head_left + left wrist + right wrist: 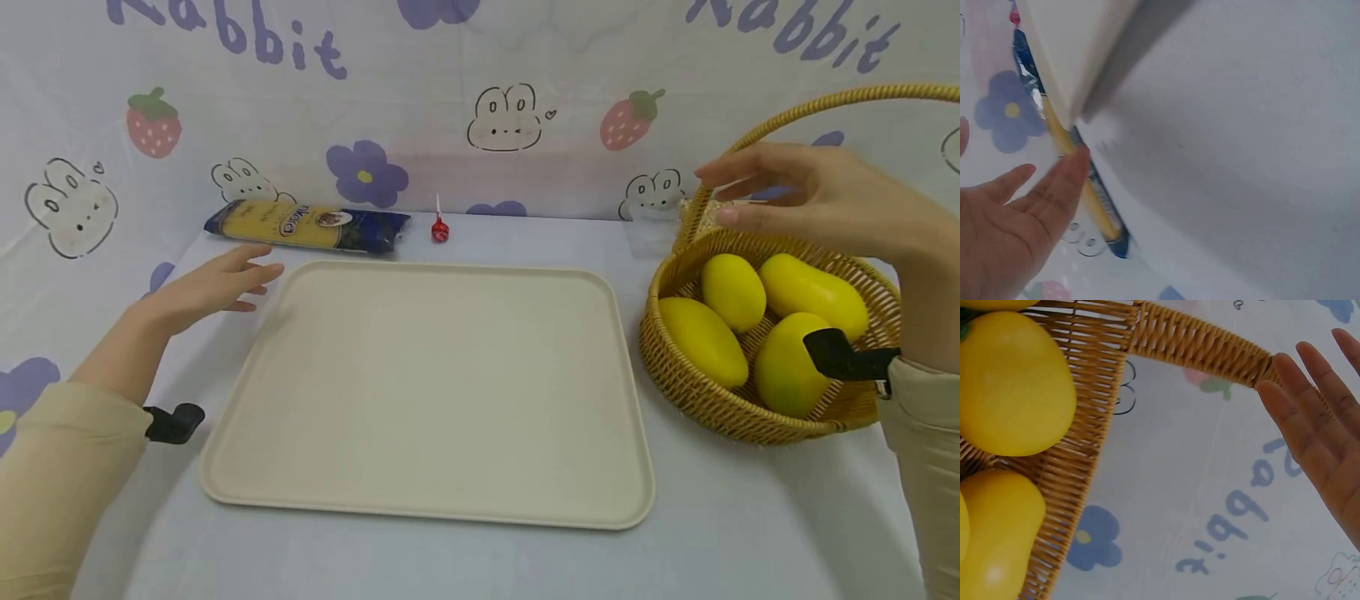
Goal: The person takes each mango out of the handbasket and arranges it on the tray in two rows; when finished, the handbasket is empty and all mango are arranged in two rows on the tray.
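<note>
Since the tray [435,392] lies bare in the middle of the table [735,517], I would judge that the work has barely begun. All four fruits [732,292], yellow and smooth, sit in the wicker basket [675,379], which stands just right of the tray, apart from it, with its handle [915,91] upright.

Over by the tray's far left corner, the left hand [213,287] hangs in the air, fingers loose and slightly bent, grasping nothing. The right hand [817,196] is above the basket's far side, close to the handle, its fingers apart and not wrapped round anything; whether a fingertip brushes the wicker I cannot tell from where I stand.

Along the back, behind the tray, lie a packet [307,227] in yellow and dark blue and, to its right, a red lollipop [440,229], both apart from either hand. Something clear and crinkled behind the basket is too hidden to name.

So what I can count as done is very little: nothing rests on the tray and no fruit is out of the basket. If the fruits are what is to be handled, all four are left.
</note>
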`<act>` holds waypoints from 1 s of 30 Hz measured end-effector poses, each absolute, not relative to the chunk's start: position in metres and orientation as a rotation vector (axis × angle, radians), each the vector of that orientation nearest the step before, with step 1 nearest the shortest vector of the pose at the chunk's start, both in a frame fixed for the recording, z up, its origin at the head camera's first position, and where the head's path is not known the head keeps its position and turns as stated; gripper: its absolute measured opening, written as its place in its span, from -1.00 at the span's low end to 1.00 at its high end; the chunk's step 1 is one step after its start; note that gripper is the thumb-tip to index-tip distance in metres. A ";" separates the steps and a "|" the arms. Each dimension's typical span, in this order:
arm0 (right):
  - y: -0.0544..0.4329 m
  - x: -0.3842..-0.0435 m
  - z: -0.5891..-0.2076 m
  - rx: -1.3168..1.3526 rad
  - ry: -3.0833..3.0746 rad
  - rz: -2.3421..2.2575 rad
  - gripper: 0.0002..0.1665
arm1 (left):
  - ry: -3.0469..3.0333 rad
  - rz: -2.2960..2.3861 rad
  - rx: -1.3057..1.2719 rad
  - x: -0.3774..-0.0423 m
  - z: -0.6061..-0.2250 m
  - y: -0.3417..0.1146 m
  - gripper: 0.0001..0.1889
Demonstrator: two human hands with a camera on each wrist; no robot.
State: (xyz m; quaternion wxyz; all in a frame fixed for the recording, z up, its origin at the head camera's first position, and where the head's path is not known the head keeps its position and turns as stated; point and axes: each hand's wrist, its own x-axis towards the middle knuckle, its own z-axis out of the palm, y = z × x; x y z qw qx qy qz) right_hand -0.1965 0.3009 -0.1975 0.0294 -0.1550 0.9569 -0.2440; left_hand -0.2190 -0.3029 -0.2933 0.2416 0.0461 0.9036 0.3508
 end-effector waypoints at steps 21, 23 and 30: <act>0.347 -0.227 -0.219 -0.306 2.734 -0.582 -0.27 | 2.212 1.002 0.147 -0.243 -0.319 -0.320 -0.05; 0.351 -0.231 -0.222 -0.293 2.716 -0.555 -0.24 | 2.212 1.002 0.142 -0.244 -0.320 -0.321 -0.05; 0.357 -0.246 -0.229 -0.232 2.603 -0.496 -0.13 | 2.206 1.034 0.143 -0.244 -0.323 -0.324 -0.06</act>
